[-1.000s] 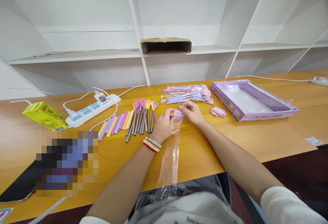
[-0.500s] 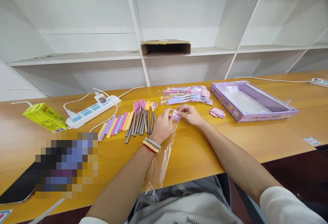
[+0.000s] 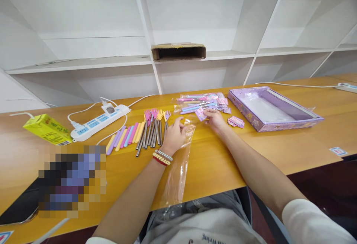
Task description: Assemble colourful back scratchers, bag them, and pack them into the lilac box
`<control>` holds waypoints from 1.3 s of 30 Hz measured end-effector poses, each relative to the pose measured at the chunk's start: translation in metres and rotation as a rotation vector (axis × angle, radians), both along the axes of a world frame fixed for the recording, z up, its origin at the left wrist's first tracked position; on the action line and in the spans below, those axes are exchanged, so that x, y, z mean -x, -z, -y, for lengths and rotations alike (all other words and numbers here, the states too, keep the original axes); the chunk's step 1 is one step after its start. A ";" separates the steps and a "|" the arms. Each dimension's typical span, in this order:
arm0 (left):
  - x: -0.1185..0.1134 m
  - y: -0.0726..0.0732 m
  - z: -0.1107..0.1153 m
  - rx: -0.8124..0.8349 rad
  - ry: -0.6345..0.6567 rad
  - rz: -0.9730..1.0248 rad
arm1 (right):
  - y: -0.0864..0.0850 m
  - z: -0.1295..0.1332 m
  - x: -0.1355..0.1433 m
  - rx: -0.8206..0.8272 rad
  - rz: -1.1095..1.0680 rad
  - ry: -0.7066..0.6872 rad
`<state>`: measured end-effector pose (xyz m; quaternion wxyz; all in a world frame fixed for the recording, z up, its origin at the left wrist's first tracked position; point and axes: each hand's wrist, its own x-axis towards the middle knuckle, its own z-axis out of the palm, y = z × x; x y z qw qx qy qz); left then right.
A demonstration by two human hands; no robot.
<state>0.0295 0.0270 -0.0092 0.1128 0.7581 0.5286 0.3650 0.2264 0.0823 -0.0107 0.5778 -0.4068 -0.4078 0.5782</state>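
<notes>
A small pink-and-purple printed card [image 3: 200, 114] is pinched in my right hand [image 3: 216, 120], raised just in front of the packed bundles. My left hand [image 3: 175, 137], with bracelets at the wrist, has its fingers curled at the top edge of a long clear plastic bag [image 3: 182, 164]. That bag runs down over the table's front edge. Left of my left hand lie several metal sticks [image 3: 152, 136] with coloured hand-shaped heads [image 3: 154, 114]. Beside them is a row of coloured tubes [image 3: 125, 137]. More printed cards [image 3: 236, 121] are piled to the right of my right hand.
Filled clear packets [image 3: 203, 102] lie at the back, beside an open purple box [image 3: 275, 127]. To the left are a white power strip [image 3: 100, 122] with cords, a yellow-green drink carton [image 3: 47, 129] and a dark, partly blurred object [image 3: 21, 203]. A cardboard box [image 3: 178, 52] sits on the shelf.
My right hand has drawn the card away from the bag's top, to the right and slightly back. My left hand has shifted a little left, staying by the bag.
</notes>
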 end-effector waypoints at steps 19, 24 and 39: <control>0.001 -0.002 0.002 -0.056 0.074 -0.075 | 0.000 -0.005 -0.013 -0.271 0.965 0.221; 0.000 -0.003 0.003 -0.071 0.062 -0.064 | -0.024 -0.002 -0.050 -0.013 1.289 0.270; -0.002 -0.004 0.005 -0.114 0.088 -0.051 | -0.025 0.001 -0.117 0.442 1.383 0.579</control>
